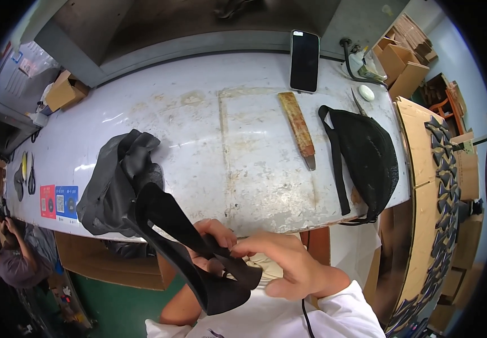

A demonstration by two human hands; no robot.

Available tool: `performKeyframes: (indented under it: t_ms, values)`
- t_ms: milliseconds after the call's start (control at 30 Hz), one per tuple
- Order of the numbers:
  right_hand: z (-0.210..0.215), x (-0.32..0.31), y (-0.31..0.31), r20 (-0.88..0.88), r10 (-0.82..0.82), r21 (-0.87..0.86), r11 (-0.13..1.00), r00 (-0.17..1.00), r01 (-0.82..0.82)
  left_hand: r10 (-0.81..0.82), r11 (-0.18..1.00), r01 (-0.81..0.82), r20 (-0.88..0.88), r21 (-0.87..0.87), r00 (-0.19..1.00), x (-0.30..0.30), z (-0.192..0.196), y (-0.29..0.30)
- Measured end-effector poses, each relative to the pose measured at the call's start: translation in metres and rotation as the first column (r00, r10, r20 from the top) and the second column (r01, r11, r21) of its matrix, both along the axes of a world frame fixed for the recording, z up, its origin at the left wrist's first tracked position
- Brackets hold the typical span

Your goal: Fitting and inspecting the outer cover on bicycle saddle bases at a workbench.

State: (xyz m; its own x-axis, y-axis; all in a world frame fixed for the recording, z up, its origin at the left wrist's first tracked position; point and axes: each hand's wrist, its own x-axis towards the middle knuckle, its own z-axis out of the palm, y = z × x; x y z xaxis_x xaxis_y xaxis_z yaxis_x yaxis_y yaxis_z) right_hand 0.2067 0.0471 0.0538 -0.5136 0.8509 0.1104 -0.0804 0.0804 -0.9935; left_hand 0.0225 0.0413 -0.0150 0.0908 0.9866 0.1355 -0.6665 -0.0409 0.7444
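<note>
Left hand (214,231) pinches the black band (176,221); right hand (295,266) touches it, closure not determinable. Band extends toward ten o'clock, reaching the dark grey bundle (107,191). Handling: presumably light, limp; hold by the edges.

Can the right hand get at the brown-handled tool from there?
Probably yes: only tabletop shows between the right hand and the brown-handled tool, though that hand is at the black strip.

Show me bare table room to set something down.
The table is barest between the dark material and the brown tool. Another patch lies between that material and the back-left cardboard box. Crowded: right end, with tool, black pouch and phone.
</note>
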Motion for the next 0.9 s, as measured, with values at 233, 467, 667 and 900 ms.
performKeyframes:
  t_ms: [233,467,667,900]
  values:
    - [0.005,-0.01,-0.002,0.117,-0.094,0.153,0.985,0.989,0.075,-0.093,0.985,0.125,0.252,-0.115,0.963,-0.005,-0.025,-0.014]
    - [-0.002,-0.022,0.009,0.285,-0.387,0.468,0.855,0.877,0.225,-0.126,0.989,0.136,0.145,-0.058,0.981,-0.001,-0.027,-0.015]
    - [-0.002,-0.024,0.005,0.184,-0.437,0.472,0.825,0.881,0.31,-0.305,0.83,0.358,0.189,-0.428,0.933,-0.01,0.033,-0.017]
    - [-0.01,-0.019,0.008,0.133,-0.227,-0.01,0.973,0.965,0.231,-0.253,0.9,0.248,0.035,-0.358,0.967,0.006,0.055,-0.02]
